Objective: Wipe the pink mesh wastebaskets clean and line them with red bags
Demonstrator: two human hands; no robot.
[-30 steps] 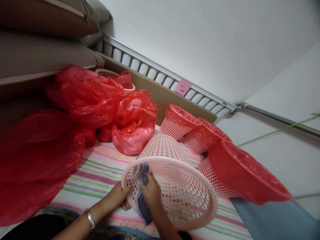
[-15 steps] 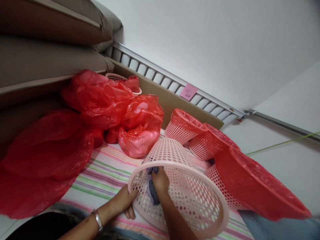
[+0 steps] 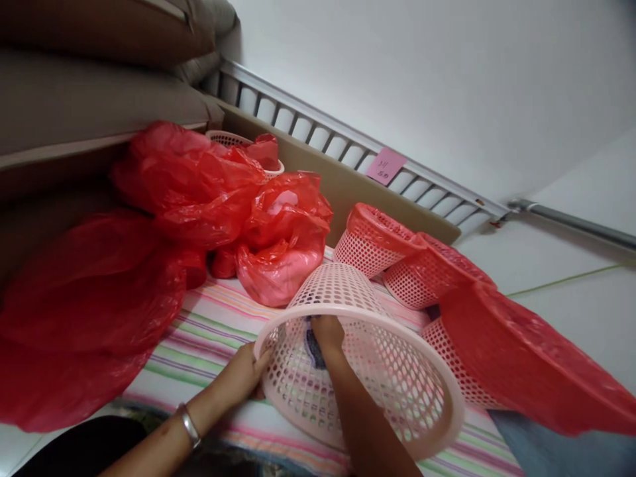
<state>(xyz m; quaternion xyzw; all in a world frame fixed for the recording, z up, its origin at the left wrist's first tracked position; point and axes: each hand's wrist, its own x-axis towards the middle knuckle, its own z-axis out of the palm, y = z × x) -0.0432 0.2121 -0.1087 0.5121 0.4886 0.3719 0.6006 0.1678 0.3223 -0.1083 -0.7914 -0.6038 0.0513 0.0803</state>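
Note:
A pale pink perforated plastic basket (image 3: 342, 285) lies on its side, its wide mouth facing me. My left hand (image 3: 251, 371) grips the rim at its left edge, thumb over the lip and fingers behind it. Inside the basket is my right hand (image 3: 328, 334), closed on a bunched grey-blue cloth (image 3: 314, 348) against the inner wall. Part of the cloth is hidden by the hand.
Several baskets lined with red bags (image 3: 368, 248) stand on the right. Crumpled red plastic bags (image 3: 199, 192) fill the left, before stacked cushions (image 3: 99, 99). A striped sheet (image 3: 199, 344) covers the surface; a slatted rail (image 3: 318, 136) with a pink note (image 3: 386, 165) runs along the wall.
My right hand has moved with the cloth deeper into the basket. The left hand keeps its hold on the rim, and the view has shifted slightly.

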